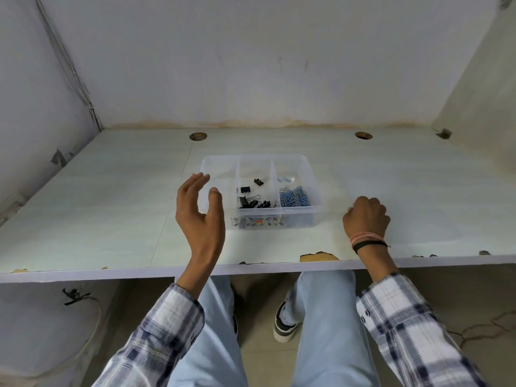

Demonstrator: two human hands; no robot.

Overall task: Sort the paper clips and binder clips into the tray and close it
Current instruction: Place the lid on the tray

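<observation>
Sleeves point(405, 325), plaid, are framing the near edge of view; jeans-clad knees are showing below the desk's lip. Left hand point(202, 216) is hovering above the desk point(111, 219), palm turned inward, fingers spread and relaxed, holding nothing. Right hand point(366, 217) is resting on the desk, fingers curled under into a loose fist; whether anything is lying inside it I cannot tell. Wrist bands point(368, 240), pink and black, are sitting just behind that fist.

Tray point(315, 174), clear plastic with three compartments, is lying between the two hands and slightly beyond them, its near-left corner hidden behind the left thumb. Lid is not on. Binder clips point(252, 201), black, are lying in the middle compartment. Paper clips point(295, 197), blue, are heaped in the compartment nearest the right hand. Compartment beside the left fingers is showing no contents.

Two round cable holes point(363, 135) are sitting near the back wall.
</observation>
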